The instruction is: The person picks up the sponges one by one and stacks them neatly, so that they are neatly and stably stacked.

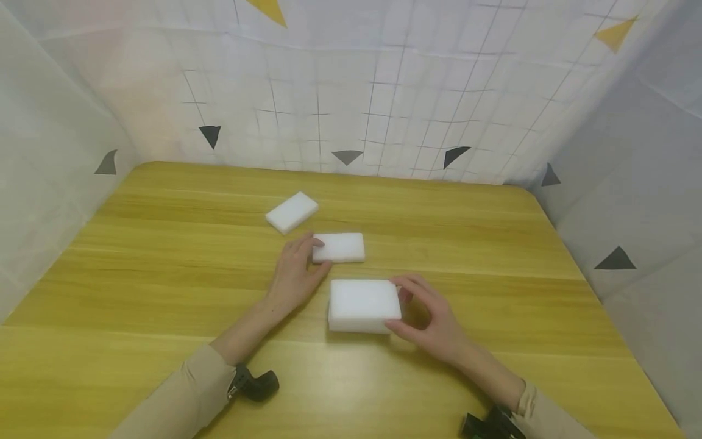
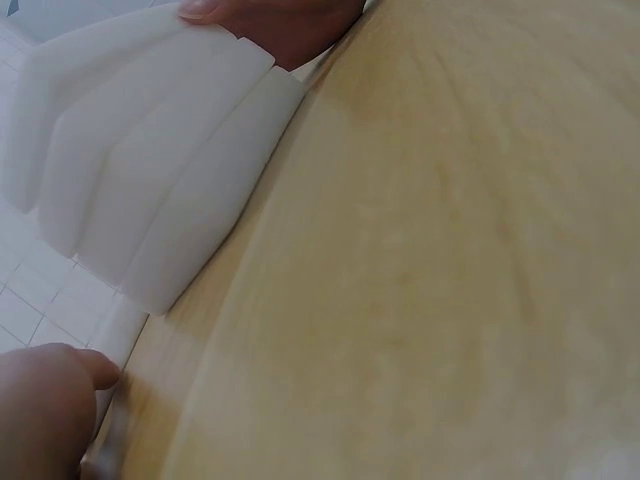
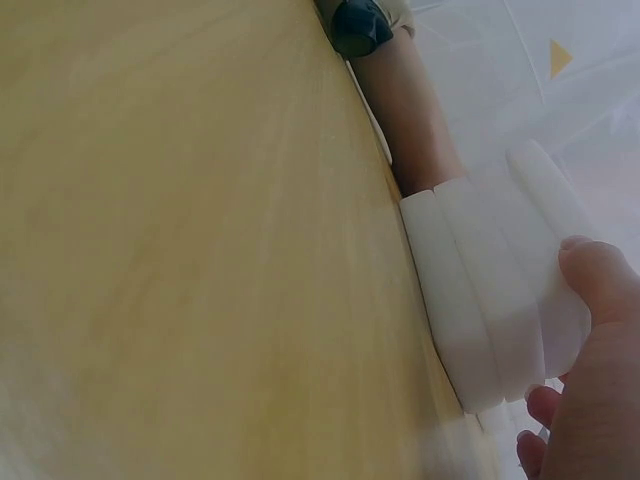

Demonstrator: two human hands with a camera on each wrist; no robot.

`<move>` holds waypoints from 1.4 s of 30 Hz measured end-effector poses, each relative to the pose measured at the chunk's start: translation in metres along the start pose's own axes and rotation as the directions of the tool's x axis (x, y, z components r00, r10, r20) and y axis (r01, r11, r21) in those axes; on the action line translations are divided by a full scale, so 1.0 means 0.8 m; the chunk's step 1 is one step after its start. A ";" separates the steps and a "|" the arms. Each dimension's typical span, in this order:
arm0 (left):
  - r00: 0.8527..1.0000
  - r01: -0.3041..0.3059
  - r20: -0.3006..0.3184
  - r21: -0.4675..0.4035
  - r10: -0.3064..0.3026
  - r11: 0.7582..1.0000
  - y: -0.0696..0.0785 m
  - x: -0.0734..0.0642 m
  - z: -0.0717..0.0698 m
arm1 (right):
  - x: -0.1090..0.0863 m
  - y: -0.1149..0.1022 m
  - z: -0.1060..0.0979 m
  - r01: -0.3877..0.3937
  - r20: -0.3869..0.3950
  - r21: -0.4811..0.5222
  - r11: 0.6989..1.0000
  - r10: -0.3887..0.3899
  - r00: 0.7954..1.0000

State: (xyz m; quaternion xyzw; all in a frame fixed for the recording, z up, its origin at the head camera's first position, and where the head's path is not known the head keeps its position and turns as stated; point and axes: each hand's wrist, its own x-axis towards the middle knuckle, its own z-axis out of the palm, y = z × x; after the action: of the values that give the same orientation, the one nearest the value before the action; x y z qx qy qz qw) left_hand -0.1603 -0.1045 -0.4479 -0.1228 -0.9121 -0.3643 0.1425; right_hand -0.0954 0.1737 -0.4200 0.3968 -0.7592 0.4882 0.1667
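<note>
Several white sponge blocks stand in a stack near the middle of the table, their layers fanned slightly apart in the left wrist view. My right hand pinches the top sponge at its right end, thumb on the near side and fingers on the far side. Seen from the right wrist, this top sponge tilts up from the layers below. Just beyond the stack, my left hand grips the left end of a single flat sponge, thumb along its near edge.
Another flat sponge lies at an angle farther back, beyond the left hand. The wooden table runs back to a pale grid-patterned curtain, with pale sheets at both sides. Each wrist wears a black camera mount.
</note>
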 end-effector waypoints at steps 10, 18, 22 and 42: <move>0.999 0.023 0.022 0.014 -0.023 1.000 0.000 -0.001 0.000 | -0.023 0.038 0.003 -0.048 0.026 -0.036 0.998 0.049 0.998; 0.998 0.046 0.044 0.013 -0.047 0.999 0.000 -0.001 -0.003 | -0.024 0.040 0.005 -0.050 0.026 -0.026 0.998 0.051 0.998; 0.997 0.051 0.051 0.017 -0.052 0.999 -0.002 0.000 -0.002 | -0.021 0.036 0.004 -0.047 0.027 -0.022 0.999 0.047 0.999; 0.998 0.053 0.027 -0.020 -0.052 0.998 0.002 -0.001 -0.005 | -0.002 -0.003 0.001 -0.043 0.018 0.003 0.999 0.043 0.999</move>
State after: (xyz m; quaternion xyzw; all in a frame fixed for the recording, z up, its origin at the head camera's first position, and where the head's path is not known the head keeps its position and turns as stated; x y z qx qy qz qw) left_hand -0.1587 -0.1065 -0.4446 -0.1052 -0.9130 -0.3755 0.1194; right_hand -0.0925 0.1728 -0.4197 0.3850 -0.7683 0.4893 0.1490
